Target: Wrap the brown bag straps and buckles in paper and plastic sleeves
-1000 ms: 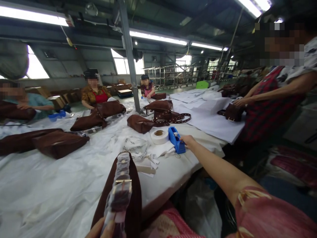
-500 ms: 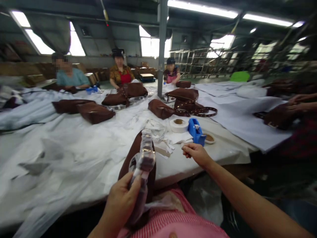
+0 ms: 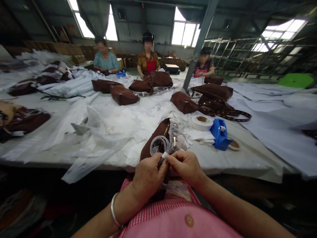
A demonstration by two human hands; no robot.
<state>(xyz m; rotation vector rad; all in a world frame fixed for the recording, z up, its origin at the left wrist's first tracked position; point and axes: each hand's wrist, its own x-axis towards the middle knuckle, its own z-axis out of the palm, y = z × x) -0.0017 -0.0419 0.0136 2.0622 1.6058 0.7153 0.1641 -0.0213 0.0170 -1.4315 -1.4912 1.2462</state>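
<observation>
My left hand (image 3: 148, 175) is closed around a dark brown bag strap (image 3: 161, 161) at the table's front edge. Facing it, my right hand (image 3: 187, 167) pinches a small white piece of tape (image 3: 165, 154) against the strap, and the fingertips of both hands nearly meet. Just beyond them lies a brown handbag (image 3: 154, 140) with a gold zip. Clear plastic wrap (image 3: 158, 142) curls over its strap and hardware. The lower part of the bag is hidden behind my hands.
To the right stand a white tape roll (image 3: 198, 125), a blue tape dispenser (image 3: 220, 135) and another roll (image 3: 234, 145). More brown bags (image 3: 123, 95) lie farther back. A grey post (image 3: 198, 49) rises from the table. Several people work around it; one person's hand (image 3: 15, 114) shows at left.
My right hand has moved left from beside the tape dispenser to the strap in my left hand. The view has turned left, and the strap is held lower.
</observation>
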